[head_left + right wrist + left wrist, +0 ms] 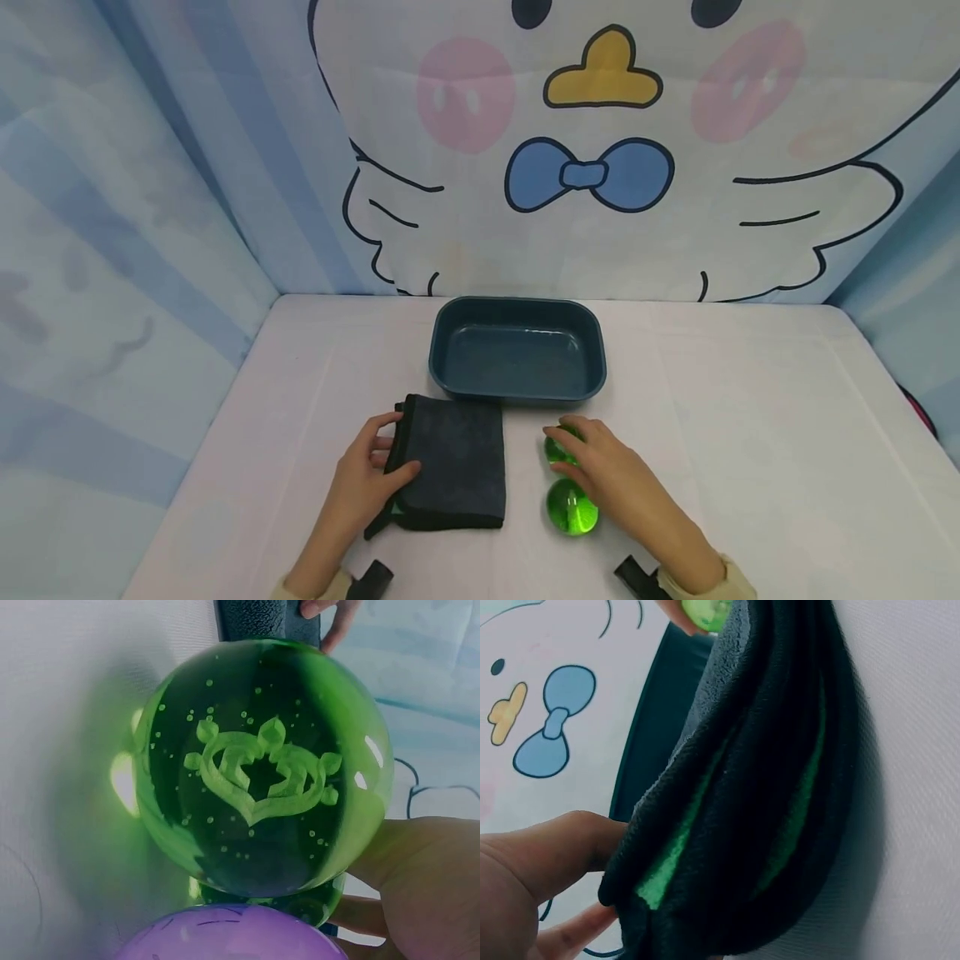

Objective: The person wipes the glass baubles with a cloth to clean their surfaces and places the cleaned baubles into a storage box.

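A folded dark grey cloth [453,467] lies left of centre, green showing between its folds in the left wrist view. My left hand [363,475] grips its left edge, thumb on top and fingers at the side. My right hand [611,475] curls its fingers and thumb round the farther green glass ball [555,451], partly hiding it. Just nearer sits a second green glass ball [572,508]. A crown-like figure and small bubbles show in the near ball [262,772] in the right wrist view. A purple rounded thing [232,934] pokes in below; its kind is unclear.
A dark teal rectangular basin [517,354] stands at the back of the white table [750,433], right behind the cloth. A curtain [600,250] with a cartoon bird hangs behind the table, and blue-white curtains [112,292] flank it.
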The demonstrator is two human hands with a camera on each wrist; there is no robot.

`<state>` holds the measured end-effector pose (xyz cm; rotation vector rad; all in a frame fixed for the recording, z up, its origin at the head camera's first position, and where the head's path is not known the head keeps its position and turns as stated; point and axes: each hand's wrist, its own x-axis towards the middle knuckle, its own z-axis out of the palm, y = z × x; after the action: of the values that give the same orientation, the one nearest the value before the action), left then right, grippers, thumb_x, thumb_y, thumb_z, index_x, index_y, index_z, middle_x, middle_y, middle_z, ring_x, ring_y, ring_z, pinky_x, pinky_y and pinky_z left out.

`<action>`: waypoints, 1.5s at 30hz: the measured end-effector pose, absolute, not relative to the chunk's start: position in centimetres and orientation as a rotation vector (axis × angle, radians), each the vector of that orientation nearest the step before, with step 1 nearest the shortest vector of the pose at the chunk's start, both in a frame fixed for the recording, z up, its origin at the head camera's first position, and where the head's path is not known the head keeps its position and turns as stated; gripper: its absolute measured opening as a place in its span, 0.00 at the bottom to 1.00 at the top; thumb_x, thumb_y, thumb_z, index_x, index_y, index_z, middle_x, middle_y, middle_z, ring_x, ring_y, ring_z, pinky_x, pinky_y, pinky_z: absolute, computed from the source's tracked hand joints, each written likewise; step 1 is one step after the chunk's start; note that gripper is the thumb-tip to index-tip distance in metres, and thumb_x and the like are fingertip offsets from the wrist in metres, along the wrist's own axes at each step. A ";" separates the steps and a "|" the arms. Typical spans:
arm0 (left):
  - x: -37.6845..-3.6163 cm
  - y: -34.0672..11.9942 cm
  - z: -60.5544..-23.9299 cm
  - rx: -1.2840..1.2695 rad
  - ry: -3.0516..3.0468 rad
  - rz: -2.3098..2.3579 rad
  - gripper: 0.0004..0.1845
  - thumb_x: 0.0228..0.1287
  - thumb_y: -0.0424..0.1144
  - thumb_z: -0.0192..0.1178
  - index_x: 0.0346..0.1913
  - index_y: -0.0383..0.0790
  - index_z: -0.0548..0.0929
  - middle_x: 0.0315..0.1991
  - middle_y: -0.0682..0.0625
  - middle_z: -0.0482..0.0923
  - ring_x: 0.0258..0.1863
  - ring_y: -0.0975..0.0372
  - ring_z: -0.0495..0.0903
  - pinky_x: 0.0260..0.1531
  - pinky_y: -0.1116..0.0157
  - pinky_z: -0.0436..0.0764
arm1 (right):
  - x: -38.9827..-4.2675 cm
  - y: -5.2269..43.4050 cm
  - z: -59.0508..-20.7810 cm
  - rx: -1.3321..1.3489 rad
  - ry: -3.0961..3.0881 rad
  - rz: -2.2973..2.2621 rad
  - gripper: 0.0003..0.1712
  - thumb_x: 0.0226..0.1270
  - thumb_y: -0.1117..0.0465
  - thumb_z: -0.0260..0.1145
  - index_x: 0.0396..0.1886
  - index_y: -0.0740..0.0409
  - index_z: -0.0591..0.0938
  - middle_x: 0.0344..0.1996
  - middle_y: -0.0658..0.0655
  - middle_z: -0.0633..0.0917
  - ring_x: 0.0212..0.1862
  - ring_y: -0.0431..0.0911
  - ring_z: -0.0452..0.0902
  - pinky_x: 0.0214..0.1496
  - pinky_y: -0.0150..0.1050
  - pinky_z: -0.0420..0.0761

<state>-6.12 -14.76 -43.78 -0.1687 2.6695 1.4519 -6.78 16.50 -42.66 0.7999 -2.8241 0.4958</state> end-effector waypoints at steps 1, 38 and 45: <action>-6.1 -14.7 -43.7 -0.170 2.668 1.461 0.35 0.56 0.34 0.72 0.67 0.45 0.71 0.47 0.40 0.81 0.39 0.55 0.84 0.35 0.59 0.87 | -6.8 16.5 -42.7 0.810 -2.805 0.488 0.27 0.54 0.59 0.78 0.54 0.56 0.82 0.50 0.59 0.81 0.51 0.52 0.80 0.47 0.43 0.86; -4.9 -11.5 -39.4 -0.105 2.340 1.995 0.28 0.57 0.26 0.69 0.61 0.44 0.75 0.50 0.43 0.79 0.41 0.59 0.83 0.44 0.69 0.83 | -6.4 14.2 -40.5 0.925 -2.590 0.722 0.31 0.54 0.57 0.78 0.60 0.49 0.81 0.58 0.57 0.80 0.60 0.50 0.76 0.53 0.44 0.85; -4.7 -10.6 -38.7 -0.088 2.303 2.066 0.28 0.57 0.26 0.69 0.61 0.44 0.74 0.49 0.42 0.78 0.42 0.59 0.82 0.41 0.67 0.85 | -6.4 13.5 -40.2 0.916 -2.568 0.895 0.29 0.58 0.55 0.75 0.61 0.48 0.81 0.59 0.55 0.80 0.62 0.49 0.76 0.55 0.47 0.84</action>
<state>-4.71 -10.56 -38.67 -0.0877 2.3028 2.0664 -6.45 13.48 -40.24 0.9162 -2.5679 0.8949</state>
